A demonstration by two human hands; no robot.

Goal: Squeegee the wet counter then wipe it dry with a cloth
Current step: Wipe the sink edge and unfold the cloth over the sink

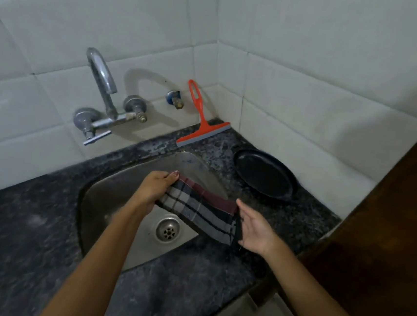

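A checked grey, black and maroon cloth [198,208] is stretched between my hands above the steel sink [111,199]. My left hand [154,189] grips its far-left end, fingers closed. At the near-right end, my right hand [254,228] holds the cloth's edge, palm turned up with fingers partly spread. An orange squeegee [201,120] leans against the tiled wall at the back, its grey blade resting on the dark speckled counter [30,229].
A black round pan [266,176] lies on the counter right of the sink. A chrome tap [101,96] and a small valve [175,98] stick out of the white tiled wall. A dark wooden panel [385,238] stands at the right. The drain [168,229] sits below the cloth.
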